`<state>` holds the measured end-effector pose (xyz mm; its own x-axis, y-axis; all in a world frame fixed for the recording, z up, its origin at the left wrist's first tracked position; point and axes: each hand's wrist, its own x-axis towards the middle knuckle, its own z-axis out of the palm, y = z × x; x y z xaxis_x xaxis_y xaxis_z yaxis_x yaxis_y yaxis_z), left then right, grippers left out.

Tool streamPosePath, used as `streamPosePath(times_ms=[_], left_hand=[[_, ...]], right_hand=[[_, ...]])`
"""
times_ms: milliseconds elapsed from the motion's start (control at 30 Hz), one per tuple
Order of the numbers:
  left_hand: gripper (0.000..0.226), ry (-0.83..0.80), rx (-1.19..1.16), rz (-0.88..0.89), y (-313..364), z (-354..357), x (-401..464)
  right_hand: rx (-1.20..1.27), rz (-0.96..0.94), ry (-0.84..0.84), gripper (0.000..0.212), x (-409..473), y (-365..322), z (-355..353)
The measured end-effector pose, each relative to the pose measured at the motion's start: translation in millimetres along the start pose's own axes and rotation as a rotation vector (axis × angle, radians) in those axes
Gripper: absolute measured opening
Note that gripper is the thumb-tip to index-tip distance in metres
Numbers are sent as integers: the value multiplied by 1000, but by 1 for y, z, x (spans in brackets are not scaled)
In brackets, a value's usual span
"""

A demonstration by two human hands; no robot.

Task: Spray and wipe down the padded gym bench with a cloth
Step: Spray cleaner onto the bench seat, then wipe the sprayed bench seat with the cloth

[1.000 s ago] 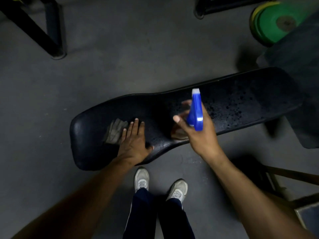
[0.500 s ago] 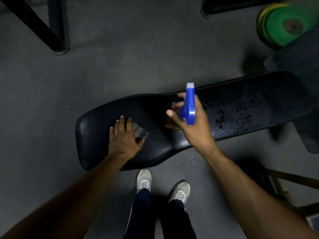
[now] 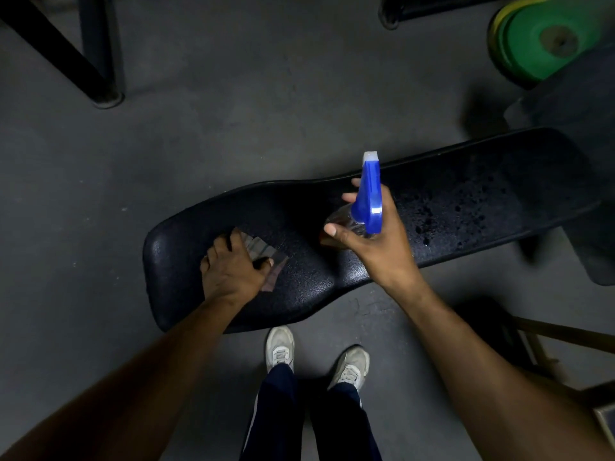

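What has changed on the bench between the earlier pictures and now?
The left hand slid the cloth along the bench pad toward the spray bottle; its flat fingers have now curled over the cloth. The right hand holds the bottle above the pad as before, and droplets remain on the far part.

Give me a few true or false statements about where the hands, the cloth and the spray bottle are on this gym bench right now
1. The left hand rests on the cloth on the padded bench. True.
2. The right hand holds a red spray bottle. False: the spray bottle has a blue trigger head on a clear body.
3. Droplets show on the bench to the right of the bottle. True.
4. The cloth lies on the floor beside the shoes. False: it lies on the bench top under the left hand.
5. A green weight plate lies at the upper right. True.
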<state>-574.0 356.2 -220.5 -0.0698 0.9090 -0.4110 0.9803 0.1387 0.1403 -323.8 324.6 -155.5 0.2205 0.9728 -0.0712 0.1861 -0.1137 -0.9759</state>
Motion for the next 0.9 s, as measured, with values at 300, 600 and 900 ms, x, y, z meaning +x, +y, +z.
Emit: streamPosePath(times_ms=[300,600,900], left_hand=[[83,-127,-61,-149,-3,1,1],[44,-179,-366,-380,15,-1,-10],[13,-304,-877,-408,47,6,-65]], right_hand=[[43,76,-26,80,-14,13,-14],[-5,276,-20,94,-64,45,-33],[21,458,18,67,-113,72,-33]])
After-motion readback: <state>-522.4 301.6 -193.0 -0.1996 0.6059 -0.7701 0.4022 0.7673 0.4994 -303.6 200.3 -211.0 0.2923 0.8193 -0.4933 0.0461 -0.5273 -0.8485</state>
